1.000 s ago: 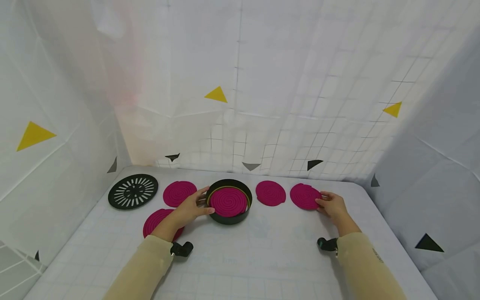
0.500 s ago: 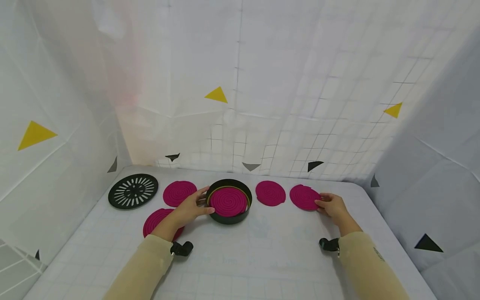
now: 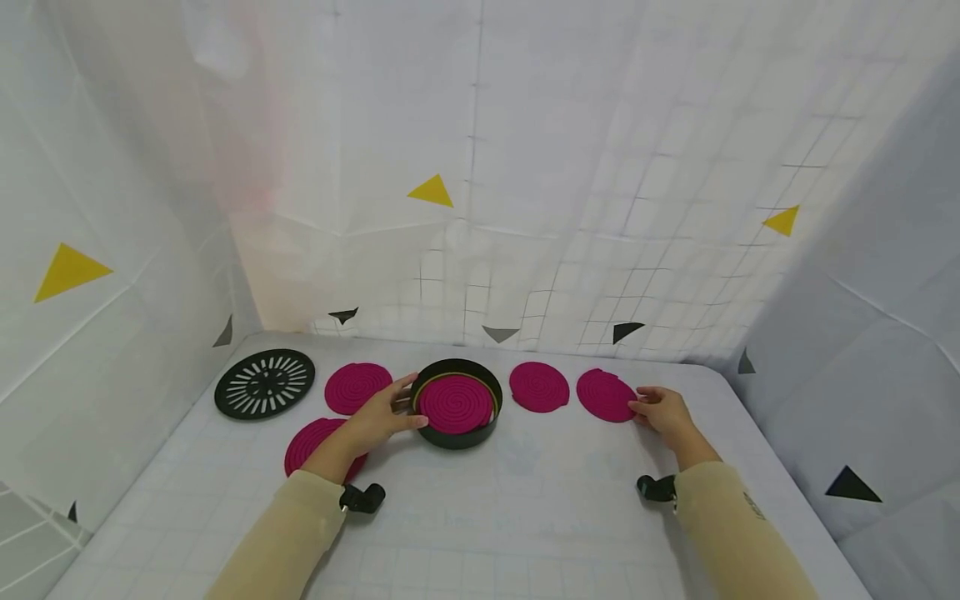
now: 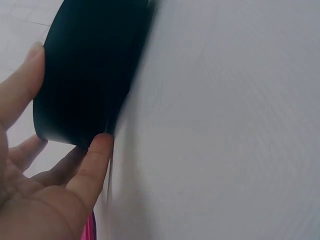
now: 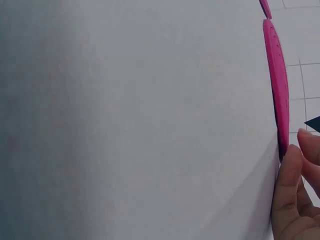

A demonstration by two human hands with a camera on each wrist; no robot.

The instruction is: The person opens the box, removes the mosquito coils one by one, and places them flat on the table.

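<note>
Magenta spiral coaster [image 3: 604, 395], right of frame centre, on white table [image 3: 502, 525]: my right hand [image 3: 666, 417] touches its right edge, digits apart; I judge light, even contact best. Black round holder [image 3: 459, 441], mid-frame: gripped by my left hand [image 3: 377, 423].

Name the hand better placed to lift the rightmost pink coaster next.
Likely the right hand: it is at the edge of that pink coaster, while the left hand grips the black holder.
</note>
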